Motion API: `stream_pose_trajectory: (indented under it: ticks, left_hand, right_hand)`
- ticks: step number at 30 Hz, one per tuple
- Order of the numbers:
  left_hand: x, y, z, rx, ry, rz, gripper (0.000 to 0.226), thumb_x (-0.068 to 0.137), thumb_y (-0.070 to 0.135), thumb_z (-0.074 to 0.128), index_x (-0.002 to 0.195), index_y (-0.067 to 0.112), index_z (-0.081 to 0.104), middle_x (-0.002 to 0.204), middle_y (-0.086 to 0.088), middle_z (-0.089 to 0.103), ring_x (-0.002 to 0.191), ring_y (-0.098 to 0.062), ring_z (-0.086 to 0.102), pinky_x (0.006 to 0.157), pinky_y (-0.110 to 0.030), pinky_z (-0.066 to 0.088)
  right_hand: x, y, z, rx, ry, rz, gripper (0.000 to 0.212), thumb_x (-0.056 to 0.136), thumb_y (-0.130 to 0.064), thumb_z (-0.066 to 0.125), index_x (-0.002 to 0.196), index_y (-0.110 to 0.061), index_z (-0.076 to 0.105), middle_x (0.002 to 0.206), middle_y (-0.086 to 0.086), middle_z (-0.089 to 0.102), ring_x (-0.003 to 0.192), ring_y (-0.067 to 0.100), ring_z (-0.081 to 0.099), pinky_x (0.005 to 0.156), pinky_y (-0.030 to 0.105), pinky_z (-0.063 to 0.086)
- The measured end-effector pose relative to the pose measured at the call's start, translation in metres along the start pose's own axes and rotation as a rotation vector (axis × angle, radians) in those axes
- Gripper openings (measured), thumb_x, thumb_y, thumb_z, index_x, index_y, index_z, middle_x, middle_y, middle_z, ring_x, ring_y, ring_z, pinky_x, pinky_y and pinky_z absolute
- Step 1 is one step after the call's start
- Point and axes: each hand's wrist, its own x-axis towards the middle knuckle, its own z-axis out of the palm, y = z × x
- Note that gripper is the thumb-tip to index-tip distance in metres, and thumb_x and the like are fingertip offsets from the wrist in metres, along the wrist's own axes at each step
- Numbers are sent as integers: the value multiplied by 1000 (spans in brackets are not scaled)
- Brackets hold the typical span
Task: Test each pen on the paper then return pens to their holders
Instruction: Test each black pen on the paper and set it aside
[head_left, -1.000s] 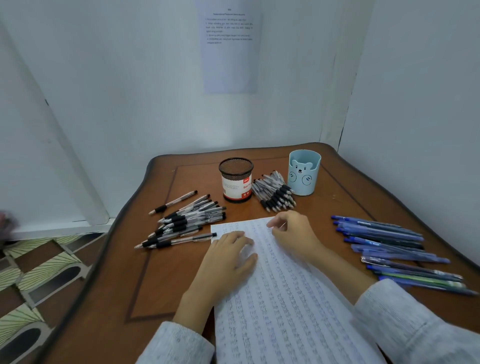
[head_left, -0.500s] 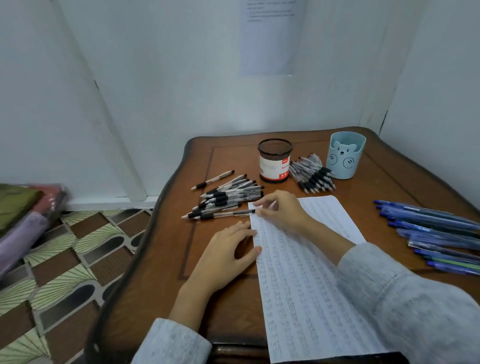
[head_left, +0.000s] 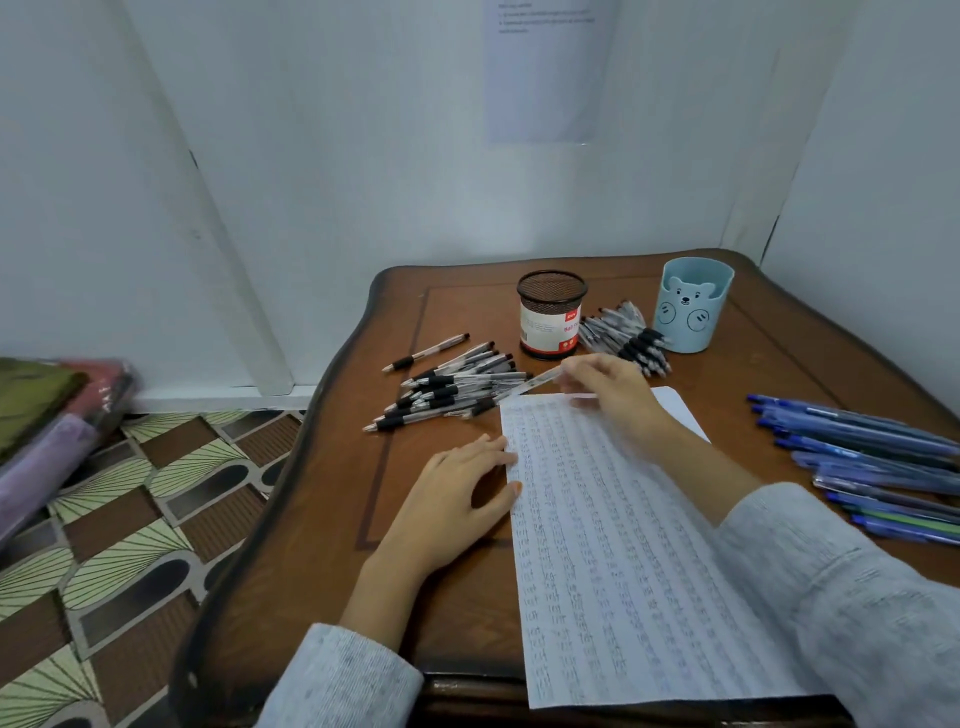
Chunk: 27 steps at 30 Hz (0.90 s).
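We see the clear pen (head_left: 535, 378) slant over the paper's (head_left: 613, 545) far-left corner, long axis running toward the black-grip pile (head_left: 452, 395); our right hand (head_left: 608, 387) pinches its right end, while our left hand (head_left: 457, 493), nearer us, rests relaxed on the paper's left edge.

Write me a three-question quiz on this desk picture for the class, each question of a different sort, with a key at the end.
1. True or false: pens stand in the mesh holder and the blue bear holder.
2. What does the right hand pinch? A an eraser; B a clear pen; C a ruler.
3. Fill in: the left hand touches the ___ edge of the paper.
Key: 1 false, no pens stick out of either; 2 B; 3 left.
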Motion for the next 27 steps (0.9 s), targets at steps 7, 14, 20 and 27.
stream_pose_trajectory:
  ticks: [7, 14, 20, 27]
  left_hand:
    - [1, 3, 0, 28, -17, -10, 48, 94, 53, 48, 137, 34, 47, 150, 19, 33, 140, 7, 18, 111, -21, 11]
    - [1, 4, -1, 35, -33, -25, 48, 94, 53, 46, 138, 35, 45, 152, 17, 31, 140, 6, 17, 111, -22, 11]
    - [1, 7, -2, 33, -16, -50, 42, 96, 49, 43, 136, 35, 45, 152, 15, 32, 139, 0, 26, 109, -23, 15]
    - [8, 33, 7, -47, 50, 11, 40, 98, 45, 44, 135, 33, 48, 146, 15, 42, 132, 0, 35, 113, -29, 25]
  right_hand:
    - [0, -16, -33, 755, 143, 185, 20, 101, -31, 45, 91, -16, 55, 63, 1, 56, 48, 11, 51, 53, 24, 48]
    - [-6, -22, -52, 775, 83, 228, 26, 96, -21, 36, 79, -18, 55, 42, -8, 31, 29, 5, 19, 27, 18, 16]
    - [-21, -30, -73, 796, 8, 157, 27, 97, -30, 47, 91, -9, 64, 58, -1, 50, 31, 3, 25, 30, 12, 18]
    - [-31, -24, -105, 684, -38, 258, 51, 101, -38, 32, 126, 2, 51, 100, 19, 69, 69, 22, 66, 55, 26, 54]
